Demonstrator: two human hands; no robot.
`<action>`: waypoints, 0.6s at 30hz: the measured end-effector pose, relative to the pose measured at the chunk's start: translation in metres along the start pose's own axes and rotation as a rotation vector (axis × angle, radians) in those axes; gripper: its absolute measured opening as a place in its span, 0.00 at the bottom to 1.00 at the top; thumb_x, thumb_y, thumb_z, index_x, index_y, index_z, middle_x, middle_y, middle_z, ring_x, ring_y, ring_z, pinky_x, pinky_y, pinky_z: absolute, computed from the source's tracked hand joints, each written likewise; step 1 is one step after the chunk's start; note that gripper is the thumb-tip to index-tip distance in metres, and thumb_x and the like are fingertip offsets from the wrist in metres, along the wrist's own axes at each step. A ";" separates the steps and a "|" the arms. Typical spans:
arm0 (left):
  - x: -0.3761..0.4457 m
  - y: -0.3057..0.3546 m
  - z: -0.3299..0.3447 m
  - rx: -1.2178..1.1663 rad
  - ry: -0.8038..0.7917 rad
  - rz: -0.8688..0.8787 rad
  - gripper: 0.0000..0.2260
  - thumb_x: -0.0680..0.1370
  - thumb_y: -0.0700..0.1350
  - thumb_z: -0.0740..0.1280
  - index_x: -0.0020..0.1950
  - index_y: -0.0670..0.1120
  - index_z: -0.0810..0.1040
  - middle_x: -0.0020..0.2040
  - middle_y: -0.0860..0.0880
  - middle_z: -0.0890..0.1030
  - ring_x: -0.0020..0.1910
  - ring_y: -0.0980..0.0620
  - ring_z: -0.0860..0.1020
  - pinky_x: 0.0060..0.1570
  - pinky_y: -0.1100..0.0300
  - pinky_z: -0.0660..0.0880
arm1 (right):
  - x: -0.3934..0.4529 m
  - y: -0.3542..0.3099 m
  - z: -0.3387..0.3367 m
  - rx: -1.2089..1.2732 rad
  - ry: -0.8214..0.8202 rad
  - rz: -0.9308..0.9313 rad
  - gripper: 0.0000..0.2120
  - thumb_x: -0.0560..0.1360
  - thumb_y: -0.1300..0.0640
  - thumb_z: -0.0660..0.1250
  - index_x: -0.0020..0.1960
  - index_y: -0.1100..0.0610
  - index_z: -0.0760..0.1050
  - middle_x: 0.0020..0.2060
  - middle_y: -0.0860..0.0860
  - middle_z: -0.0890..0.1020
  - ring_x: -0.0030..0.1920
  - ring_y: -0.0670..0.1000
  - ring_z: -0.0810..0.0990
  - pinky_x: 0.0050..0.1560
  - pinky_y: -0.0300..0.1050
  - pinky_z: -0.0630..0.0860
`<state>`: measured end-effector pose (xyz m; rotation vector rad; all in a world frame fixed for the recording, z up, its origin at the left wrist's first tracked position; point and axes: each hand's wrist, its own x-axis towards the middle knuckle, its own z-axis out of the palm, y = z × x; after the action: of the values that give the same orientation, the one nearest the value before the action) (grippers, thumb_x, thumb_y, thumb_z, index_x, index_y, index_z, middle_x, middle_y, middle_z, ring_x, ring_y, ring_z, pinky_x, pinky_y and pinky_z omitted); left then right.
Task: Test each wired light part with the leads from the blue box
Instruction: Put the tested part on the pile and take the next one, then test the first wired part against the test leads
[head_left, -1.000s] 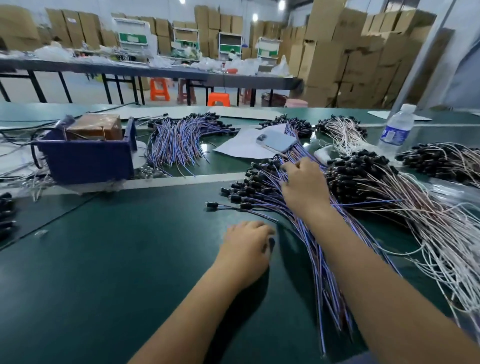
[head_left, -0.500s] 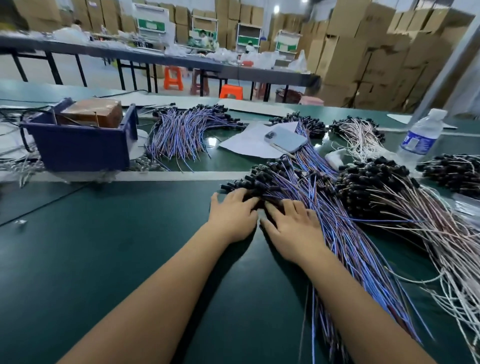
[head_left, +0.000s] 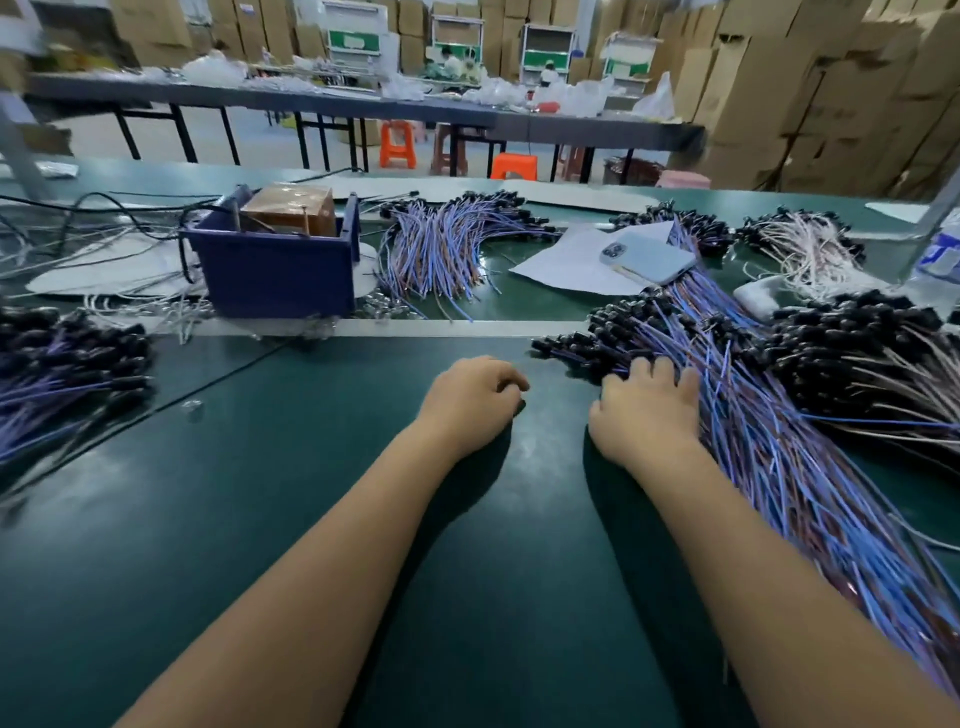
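Note:
The blue box (head_left: 275, 275) with a brown block (head_left: 291, 208) inside stands at the back left of the green table (head_left: 260, 519). Black cables (head_left: 104, 208) run out of the box to the left. A long pile of wired light parts (head_left: 753, 415), black heads on blue and purple wires, lies on the right. My right hand (head_left: 649, 410) rests on the near edge of this pile with its fingers spread. My left hand (head_left: 470, 400) sits on the bare table left of the pile, fingers curled, with a small black piece under its fingertips.
More bundles lie around: one behind the box's right side (head_left: 452, 244), one at the left edge (head_left: 62, 364), a pale-wired one at the right (head_left: 872, 364). A phone (head_left: 647, 257) lies on white paper (head_left: 561, 265). A water bottle (head_left: 940, 254) stands far right.
My left hand has come off the pile, moved left and curled its fingers. My right hand has shifted slightly right along the pile. The view has swung left.

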<state>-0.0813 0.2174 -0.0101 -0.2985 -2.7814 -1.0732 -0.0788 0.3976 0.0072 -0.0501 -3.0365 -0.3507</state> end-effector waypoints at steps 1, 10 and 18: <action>-0.009 -0.007 -0.009 -0.079 0.054 -0.051 0.11 0.78 0.41 0.61 0.52 0.50 0.83 0.48 0.55 0.80 0.47 0.62 0.78 0.49 0.67 0.73 | -0.003 -0.020 -0.006 0.009 0.048 -0.028 0.19 0.79 0.49 0.53 0.66 0.55 0.70 0.65 0.57 0.69 0.66 0.59 0.63 0.66 0.58 0.57; -0.072 -0.097 -0.115 0.144 0.619 -0.381 0.13 0.73 0.40 0.64 0.50 0.54 0.84 0.57 0.51 0.82 0.66 0.46 0.71 0.65 0.51 0.65 | -0.035 -0.226 -0.036 0.726 0.066 -0.363 0.18 0.79 0.49 0.58 0.68 0.51 0.70 0.64 0.55 0.70 0.66 0.57 0.67 0.67 0.55 0.62; -0.098 -0.152 -0.158 0.560 0.553 -0.788 0.18 0.76 0.43 0.63 0.66 0.51 0.75 0.76 0.46 0.62 0.76 0.41 0.50 0.74 0.42 0.45 | -0.026 -0.226 -0.023 0.802 0.113 -0.367 0.15 0.78 0.48 0.60 0.62 0.47 0.75 0.61 0.50 0.72 0.65 0.53 0.65 0.65 0.50 0.56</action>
<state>-0.0121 -0.0130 -0.0127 1.0495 -2.5167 -0.3095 -0.0611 0.1717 -0.0241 0.5505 -2.8171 0.8182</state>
